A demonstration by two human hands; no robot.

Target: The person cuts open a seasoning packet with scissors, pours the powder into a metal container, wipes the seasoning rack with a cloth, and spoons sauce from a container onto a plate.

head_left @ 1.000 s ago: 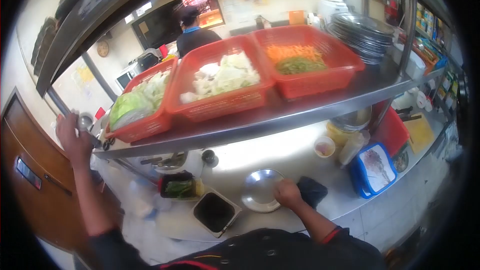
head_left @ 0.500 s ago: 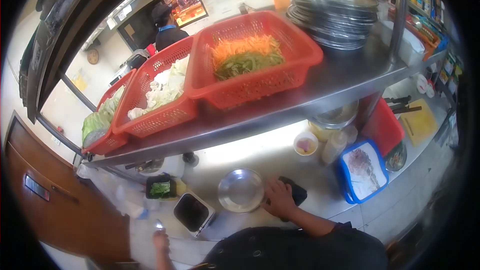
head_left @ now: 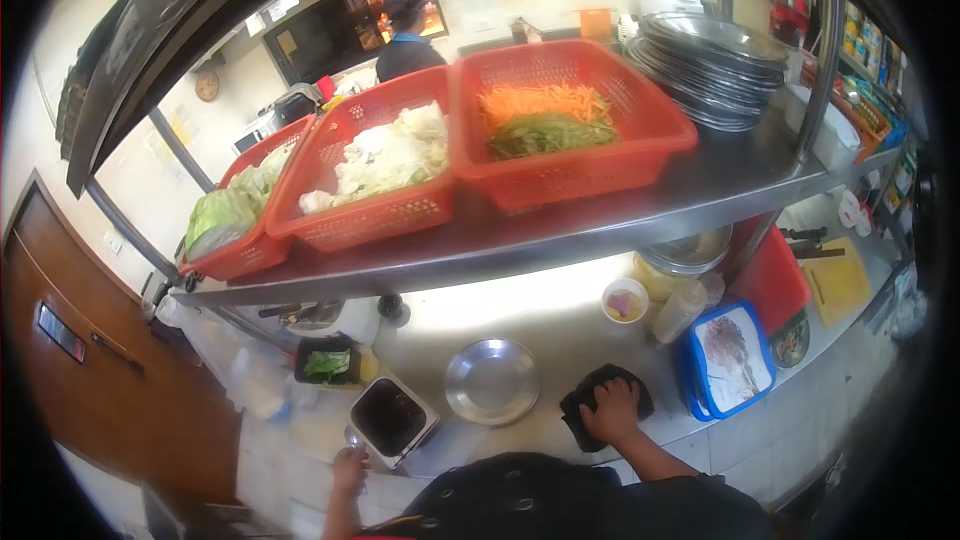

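My left hand (head_left: 350,470) is closed around the handle of a metal spoon (head_left: 352,437), beside a square white container (head_left: 425,432) of dark sauce (head_left: 389,417). Sauce and spoon appear apart, though the spoon is small in view. On the steel counter, a round metal plate (head_left: 491,382) lies between my hands with nothing on it. To its right, my right hand (head_left: 614,410) rests over a bunched black cloth (head_left: 580,420), fingers curled onto it. A black tub of green leaves (head_left: 327,366) stands behind the sauce container.
Overhead, a steel shelf (head_left: 560,238) carries red baskets (head_left: 580,180) of cut vegetables and stacked metal plates (head_left: 700,70). A blue-rimmed tub (head_left: 735,405), squeeze bottle (head_left: 680,312) and small cup (head_left: 625,300) stand right. Another person (head_left: 408,40) is beyond the shelf.
My right hand has moved right, from the plate's rim onto the black cloth, which now lies farther from the plate. My left hand has brought the spoon right, up to the sauce container. The view has shifted.
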